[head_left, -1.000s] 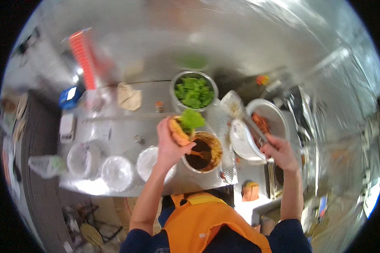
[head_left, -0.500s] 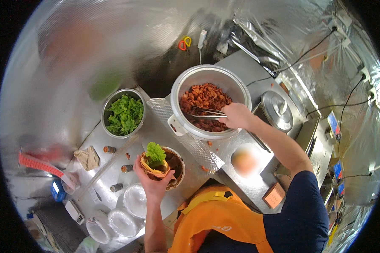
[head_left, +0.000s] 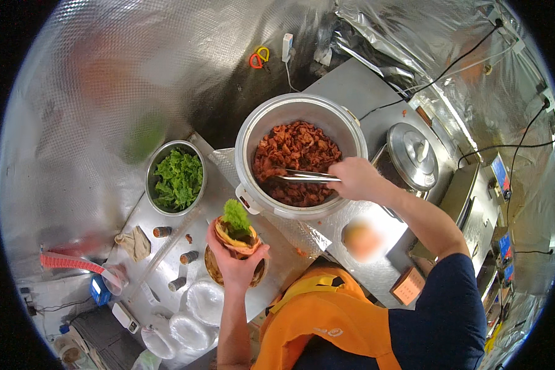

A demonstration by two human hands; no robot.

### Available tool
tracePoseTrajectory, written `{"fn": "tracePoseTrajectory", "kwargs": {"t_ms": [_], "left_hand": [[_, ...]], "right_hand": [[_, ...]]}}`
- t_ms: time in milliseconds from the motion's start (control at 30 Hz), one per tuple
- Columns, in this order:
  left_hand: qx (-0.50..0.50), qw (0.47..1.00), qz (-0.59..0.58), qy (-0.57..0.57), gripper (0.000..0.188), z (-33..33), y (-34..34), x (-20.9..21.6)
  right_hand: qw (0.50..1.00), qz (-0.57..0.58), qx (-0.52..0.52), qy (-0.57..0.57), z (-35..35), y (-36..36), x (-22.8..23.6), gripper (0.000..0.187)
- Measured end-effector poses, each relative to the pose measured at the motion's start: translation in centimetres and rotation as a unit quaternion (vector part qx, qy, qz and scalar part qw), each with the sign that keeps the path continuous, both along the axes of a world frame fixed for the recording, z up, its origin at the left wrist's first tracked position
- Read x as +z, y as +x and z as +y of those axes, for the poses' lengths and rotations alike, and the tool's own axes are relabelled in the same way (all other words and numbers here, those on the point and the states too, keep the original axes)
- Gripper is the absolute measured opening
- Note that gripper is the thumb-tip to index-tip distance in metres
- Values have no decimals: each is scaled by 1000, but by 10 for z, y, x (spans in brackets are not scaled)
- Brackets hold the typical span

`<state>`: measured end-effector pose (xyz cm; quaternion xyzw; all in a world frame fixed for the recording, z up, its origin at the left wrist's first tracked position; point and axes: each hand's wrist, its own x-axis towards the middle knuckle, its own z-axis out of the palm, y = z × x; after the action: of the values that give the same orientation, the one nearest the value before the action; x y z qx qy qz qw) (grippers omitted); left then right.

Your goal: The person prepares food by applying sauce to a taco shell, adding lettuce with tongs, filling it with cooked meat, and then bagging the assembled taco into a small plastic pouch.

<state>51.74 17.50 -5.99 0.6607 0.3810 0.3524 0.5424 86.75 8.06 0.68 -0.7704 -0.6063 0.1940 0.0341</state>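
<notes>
Golden-brown folded flatbread [head_left: 243,247], one, cupped around one frilly bright-green lettuce leaf [head_left: 235,216] sticking out the top; dark stuff inside, too small to make out. Left hand [head_left: 236,264] clamped around it, over one brown-smeared round bowl [head_left: 259,274], partly hidden. Right hand [head_left: 355,179] clamped on one pair of shiny metal tongs [head_left: 303,177], tips in the chopped reddish-brown meat [head_left: 299,142]. Hands well apart.

Counts: one big round silver-grey pot [head_left: 302,111] holding the meat; one round stainless-steel bowl [head_left: 177,213] of lettuce; three small dark cylindrical jars [head_left: 189,257]; three round bowls wrapped in clear plastic [head_left: 205,302], bunched together; one crumpled tan cloth [head_left: 134,243]; one round silver metal lid [head_left: 411,155], right of the pot; one orange block with small holes [head_left: 408,285]; one pair of red-and-yellow-handled scissors [head_left: 259,58].
</notes>
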Motion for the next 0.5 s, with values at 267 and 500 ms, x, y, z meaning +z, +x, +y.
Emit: {"fn": "tracePoseTrajectory", "kwargs": {"t_ms": [267,500], "left_hand": [[-12,999,-26,40,130,32,54,43],[-35,976,3,215,130,60,134,57]], "right_hand": [[981,94,-123,121,-65,16,58,25],[910,241,-266,209,-85,1,121,13]]}}
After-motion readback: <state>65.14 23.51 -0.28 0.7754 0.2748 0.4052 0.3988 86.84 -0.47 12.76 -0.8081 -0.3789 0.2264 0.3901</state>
